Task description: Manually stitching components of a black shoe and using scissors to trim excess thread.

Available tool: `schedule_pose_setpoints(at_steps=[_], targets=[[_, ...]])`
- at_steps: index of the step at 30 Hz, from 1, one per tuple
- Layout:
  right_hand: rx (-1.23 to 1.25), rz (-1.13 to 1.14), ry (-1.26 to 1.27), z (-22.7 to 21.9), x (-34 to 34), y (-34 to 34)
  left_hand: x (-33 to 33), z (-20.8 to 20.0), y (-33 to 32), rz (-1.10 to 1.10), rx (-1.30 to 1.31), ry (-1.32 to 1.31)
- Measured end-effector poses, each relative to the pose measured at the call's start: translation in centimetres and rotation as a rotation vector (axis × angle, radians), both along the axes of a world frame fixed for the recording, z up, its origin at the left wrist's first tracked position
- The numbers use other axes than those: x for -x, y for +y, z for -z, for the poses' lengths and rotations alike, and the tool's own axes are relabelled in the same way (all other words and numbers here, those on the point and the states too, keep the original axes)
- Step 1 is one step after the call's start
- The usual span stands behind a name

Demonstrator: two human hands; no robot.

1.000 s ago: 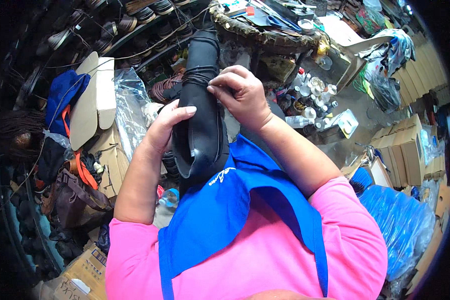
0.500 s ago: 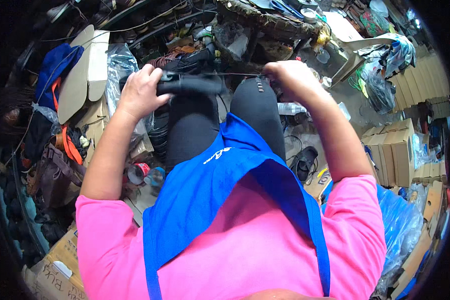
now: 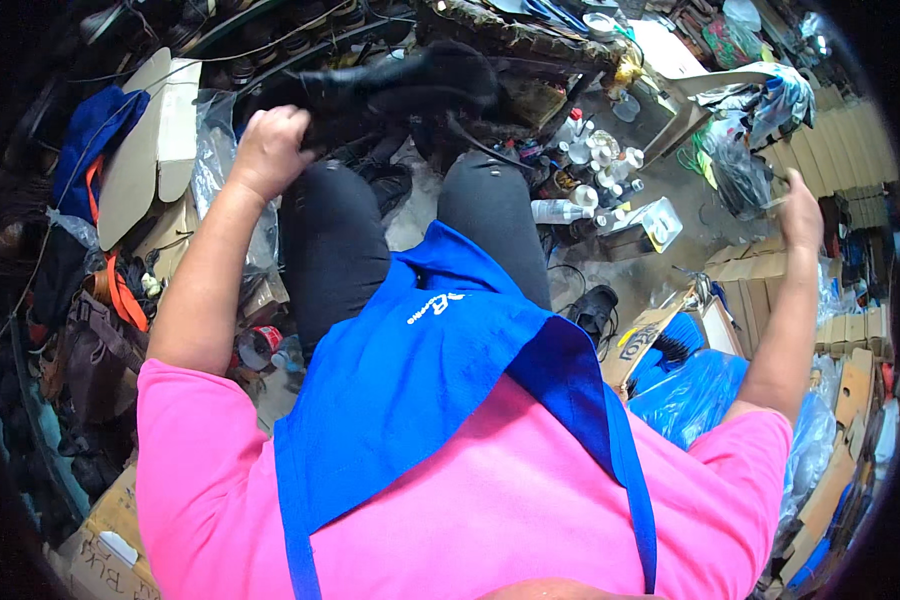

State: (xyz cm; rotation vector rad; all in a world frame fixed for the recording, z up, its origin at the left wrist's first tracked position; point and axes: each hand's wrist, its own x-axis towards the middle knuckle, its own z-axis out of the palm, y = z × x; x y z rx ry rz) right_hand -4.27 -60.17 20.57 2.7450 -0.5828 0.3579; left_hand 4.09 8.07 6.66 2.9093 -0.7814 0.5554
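Observation:
My left hand (image 3: pixel 273 152) is closed at the upper left, above my left knee. Its fingers are against a black, shoe-like item (image 3: pixel 435 85) that motion smears, so its exact kind is unclear. My right hand (image 3: pixel 799 212) is far out to the right, fingers drawn together beside a stack of cardboard boxes. Whatever it may pinch is too small to make out. A blue apron (image 3: pixel 410 390) covers my lap, below my knees in black trousers (image 3: pixel 490 215).
Several bottles (image 3: pixel 600 165) and a clear square container (image 3: pixel 655 225) stand right of my knees. Folded cardboard (image 3: pixel 760 290) and a blue plastic bag (image 3: pixel 685 395) lie at the right. A cluttered workbench (image 3: pixel 520 45) is ahead. An open carton (image 3: pixel 155 145) leans at the left.
My right hand has swung outward to the right, away from my knee. The black item has moved up and forward from my knees. A thin strand stretched between my hands no longer shows.

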Motion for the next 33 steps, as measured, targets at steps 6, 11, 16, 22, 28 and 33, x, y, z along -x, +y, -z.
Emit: schedule_pose_setpoints(at_steps=[6,11,16,22,28,33], targets=[[0.025,0.388,0.044,-3.4,7.5,-12.1,-1.6,1.2,0.2,0.009,0.024,0.136],[0.049,0.488,-0.056,-3.0,11.4,-20.0,0.1,1.8,-5.5,-0.144,0.024,0.168],[0.201,0.519,-0.061,-5.7,18.4,-33.1,4.8,7.0,-12.5,-0.072,0.239,0.476],[-0.239,0.461,0.746,11.8,14.8,-25.6,10.1,3.5,-13.2,0.250,0.228,0.994],[-0.101,0.339,1.122,17.3,9.3,4.8,7.7,-1.1,-12.4,0.313,0.585,0.950],[-0.805,-0.515,0.203,15.2,-0.6,27.3,8.3,-1.9,-18.3,0.534,1.100,0.909]])
